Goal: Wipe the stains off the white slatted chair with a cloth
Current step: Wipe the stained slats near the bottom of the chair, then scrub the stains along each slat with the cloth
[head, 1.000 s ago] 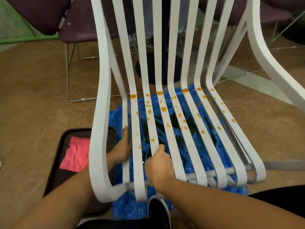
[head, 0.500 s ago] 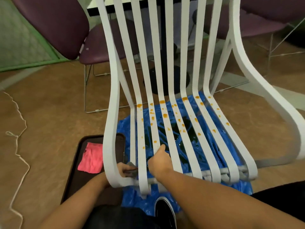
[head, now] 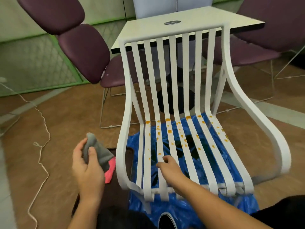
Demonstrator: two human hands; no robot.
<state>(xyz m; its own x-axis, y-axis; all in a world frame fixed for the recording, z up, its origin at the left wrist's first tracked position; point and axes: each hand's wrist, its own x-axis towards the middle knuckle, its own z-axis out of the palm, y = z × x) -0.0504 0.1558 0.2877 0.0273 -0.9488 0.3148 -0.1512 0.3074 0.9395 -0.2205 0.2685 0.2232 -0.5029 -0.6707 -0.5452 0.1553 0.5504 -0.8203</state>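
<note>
The white slatted chair (head: 173, 66) stands in front of me, its seat slats dotted with orange stains (head: 169, 131). My left hand (head: 87, 167) is out to the left of the chair frame and grips a grey cloth (head: 97, 151), lifted above the tray. My right hand (head: 170, 166) rests on the seat slats near the front, fingers loosely curled, holding nothing. The stains lie mostly beyond my right hand toward the backrest.
A blue plastic sheet (head: 189, 205) lies under the chair. A dark tray (head: 127, 156) with a pink cloth (head: 110, 171) sits on the floor to its left. Purple chairs (head: 82, 52) and a white table (head: 189, 19) stand behind. A white cord (head: 41, 146) trails over the brown floor.
My left hand has pulled out from between the slats and now holds the grey cloth up at the left. My view has tilted up, showing the whole backrest.
</note>
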